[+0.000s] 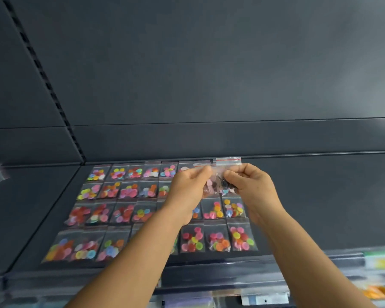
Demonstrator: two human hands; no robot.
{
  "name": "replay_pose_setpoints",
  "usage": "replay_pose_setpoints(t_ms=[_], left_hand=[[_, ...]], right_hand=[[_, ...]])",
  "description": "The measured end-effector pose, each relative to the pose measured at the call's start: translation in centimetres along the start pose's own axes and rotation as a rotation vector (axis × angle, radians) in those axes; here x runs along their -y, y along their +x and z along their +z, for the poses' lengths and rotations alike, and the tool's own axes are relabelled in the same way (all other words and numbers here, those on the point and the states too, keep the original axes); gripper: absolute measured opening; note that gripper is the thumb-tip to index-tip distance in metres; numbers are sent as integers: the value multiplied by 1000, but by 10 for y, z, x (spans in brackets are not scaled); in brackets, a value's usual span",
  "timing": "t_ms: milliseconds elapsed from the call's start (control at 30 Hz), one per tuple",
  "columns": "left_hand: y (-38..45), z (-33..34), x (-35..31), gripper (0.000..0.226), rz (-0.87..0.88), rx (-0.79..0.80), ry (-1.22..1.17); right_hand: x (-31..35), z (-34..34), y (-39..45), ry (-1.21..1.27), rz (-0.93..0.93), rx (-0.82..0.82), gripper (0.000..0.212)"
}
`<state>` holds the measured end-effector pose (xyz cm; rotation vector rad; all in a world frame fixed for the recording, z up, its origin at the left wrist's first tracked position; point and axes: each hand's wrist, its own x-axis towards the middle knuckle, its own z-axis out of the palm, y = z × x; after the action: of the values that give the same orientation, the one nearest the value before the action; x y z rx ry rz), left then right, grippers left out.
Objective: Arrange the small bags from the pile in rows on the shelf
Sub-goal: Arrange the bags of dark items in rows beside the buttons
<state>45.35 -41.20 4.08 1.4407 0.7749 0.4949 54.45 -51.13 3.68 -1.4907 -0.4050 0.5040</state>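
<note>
We note left hand (190, 187) and right hand (249, 185) both pinching one small bag (220, 181) above shelf (320, 207). Step: placement. Next, we judge: lay flat in far row's open slot.

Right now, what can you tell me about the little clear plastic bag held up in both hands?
The small clear plastic zip bag has a red-striped seal strip along its top edge and holds dark, pink and pale round pieces, blurred here. The left hand and the right hand pinch its two sides, holding it upright above the rows of bags of coloured pieces on the dark shelf.
</note>
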Motion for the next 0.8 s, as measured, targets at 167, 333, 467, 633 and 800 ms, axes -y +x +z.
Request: replay_pose_setpoints(t_ms=[167, 333, 467, 633, 800], left_hand=[[15, 34, -6, 23, 17, 75, 22], [30, 62, -15, 16, 113, 137, 52], [46, 79, -17, 6, 177, 129, 99], [60, 107, -17, 15, 154, 133, 102], [80, 146, -19, 10, 130, 104, 132]], right_hand=[[-1, -26, 14, 4, -3, -77, 7], [0, -45, 30, -18, 9, -168, 9], [2, -63, 39, -38, -13, -170, 12], [1, -96, 57, -77, -22, -194, 10], [1, -136, 88, -133, 10, -177, 15]])
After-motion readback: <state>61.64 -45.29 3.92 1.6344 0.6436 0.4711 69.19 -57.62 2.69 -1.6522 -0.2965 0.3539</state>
